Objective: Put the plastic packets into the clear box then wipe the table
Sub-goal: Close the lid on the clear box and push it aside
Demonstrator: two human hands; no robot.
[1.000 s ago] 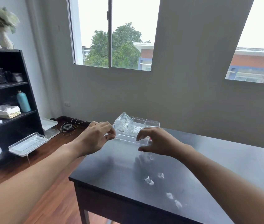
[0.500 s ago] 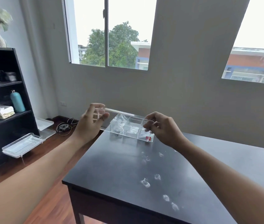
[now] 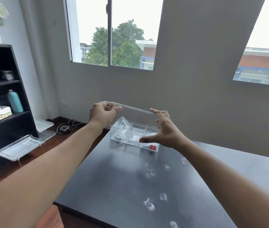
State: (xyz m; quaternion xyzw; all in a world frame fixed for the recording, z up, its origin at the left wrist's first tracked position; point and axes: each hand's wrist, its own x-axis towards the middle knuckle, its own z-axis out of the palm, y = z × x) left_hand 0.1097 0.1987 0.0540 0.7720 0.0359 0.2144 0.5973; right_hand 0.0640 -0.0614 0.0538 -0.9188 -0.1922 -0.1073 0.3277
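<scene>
A clear box point(image 3: 147, 128) with three compartments and a red sticker stands at the far left of the black table point(image 3: 107, 178). Crumpled clear plastic fills its left compartment. My left hand point(image 3: 103, 112) pinches the left end of the clear lid point(image 3: 134, 109), held level above the box. My right hand point(image 3: 165, 130) is spread open in front of the box's right end, its index fingertip at the lid's right end. Several small clear plastic packets point(image 3: 149, 206) lie scattered on the table nearer to me.
A black shelf unit point(image 3: 2, 99) stands at the left with a teal bottle point(image 3: 14, 101) and a folded cloth. Clear trays point(image 3: 19, 147) and a coil of cables point(image 3: 64, 129) lie on the wooden floor beside the table. The grey wall is close behind the box.
The lid has come off the box and risen above it. My right hand has let go of its end and spread open. My left hand still holds the lid.
</scene>
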